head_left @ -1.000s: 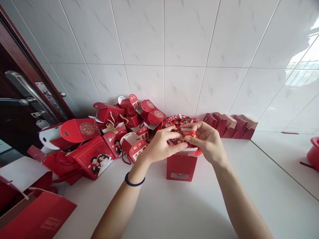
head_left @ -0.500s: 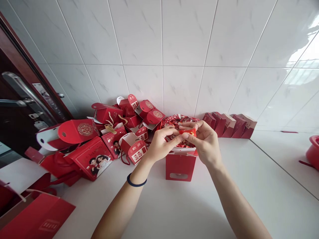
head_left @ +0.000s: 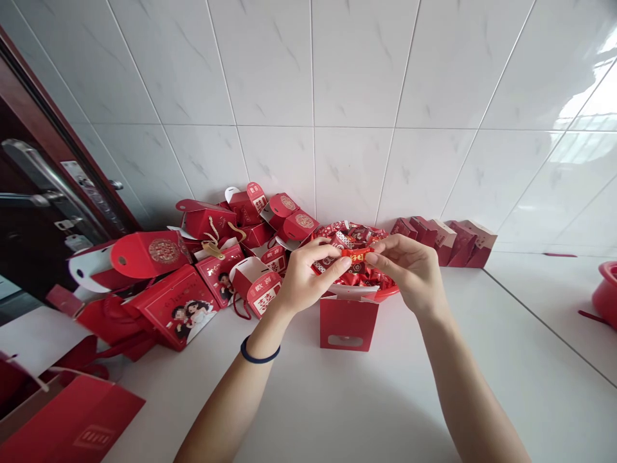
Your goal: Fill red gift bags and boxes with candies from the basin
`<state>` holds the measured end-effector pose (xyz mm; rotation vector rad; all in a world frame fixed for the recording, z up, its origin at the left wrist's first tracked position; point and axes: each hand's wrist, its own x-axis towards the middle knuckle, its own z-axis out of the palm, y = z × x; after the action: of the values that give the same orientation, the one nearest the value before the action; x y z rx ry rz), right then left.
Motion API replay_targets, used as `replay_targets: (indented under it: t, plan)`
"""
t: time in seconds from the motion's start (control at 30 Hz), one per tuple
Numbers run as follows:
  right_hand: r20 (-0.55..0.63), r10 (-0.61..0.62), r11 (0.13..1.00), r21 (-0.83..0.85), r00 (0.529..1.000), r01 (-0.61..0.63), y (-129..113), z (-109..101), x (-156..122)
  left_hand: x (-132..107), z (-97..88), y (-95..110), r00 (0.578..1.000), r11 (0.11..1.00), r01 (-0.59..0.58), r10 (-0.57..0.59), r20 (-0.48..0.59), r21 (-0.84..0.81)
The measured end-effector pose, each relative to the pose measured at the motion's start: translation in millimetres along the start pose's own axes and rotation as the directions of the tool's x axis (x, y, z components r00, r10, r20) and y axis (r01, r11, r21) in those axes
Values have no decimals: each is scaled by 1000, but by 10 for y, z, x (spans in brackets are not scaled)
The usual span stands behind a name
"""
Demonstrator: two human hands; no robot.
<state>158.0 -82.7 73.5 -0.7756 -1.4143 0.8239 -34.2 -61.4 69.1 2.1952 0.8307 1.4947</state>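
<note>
And there it is, centre stage: a small wrapped piece (head_left: 357, 256), bright orange-red with yellow markings on its face, stretched level between the left hand (head_left: 308, 276) and the right hand (head_left: 414, 270) — one end pinched by each! It's up over the red bowl (head_left: 388, 294), where a crowd of shiny wrapped pieces (head_left: 373, 276), red with white and dark patterning, lies heaped. Just in front, the plain red box (head_left: 348, 318) stands upright on the white surface — pale flap showing at the top, rounded window low on its near face.
</note>
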Motion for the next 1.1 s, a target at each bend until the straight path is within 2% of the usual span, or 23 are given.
replay_targets:
  t: [0.2,0.3,0.43,0.53,0.6,0.7,0.8,0.93,1.1]
  plan:
    - [54,52,994,91,997,-57,15,1,4,4,-29,23,1000,1000,17,-17,14,3]
    - [119,56,987,143,991,-73,47,-32,16,7,-31,31,1000,1000,15,-14,22,-25]
    - [158,49,988,137,986,-72,69,-49,23,7,-24,31,1000,999,-7,8,22,-45]
    - [101,4,999,34,995,-7,68,-4,8,9,-10,11,999,999,-38,38,8,-11]
    - [45,-72,992,-98,996,76,69,37,-7,10,-5,-10,998,997,-64,64,-16,32]
    - [35,-201,932,-302,979,202,61,52,-26,8,-42,-53,997,991,-78,80,-13,112]
    - [178,-203,870,-419,963,261,23,-18,-33,-2,-160,-108,999,973,-23,16,32,230]
    - [407,-71,816,-501,911,288,-20,-122,-35,-19,-364,-159,992,927,26,-70,103,374]
    - [475,-42,740,-576,879,347,44,-85,-38,-29,-425,-176,939,920,40,-168,300,390]
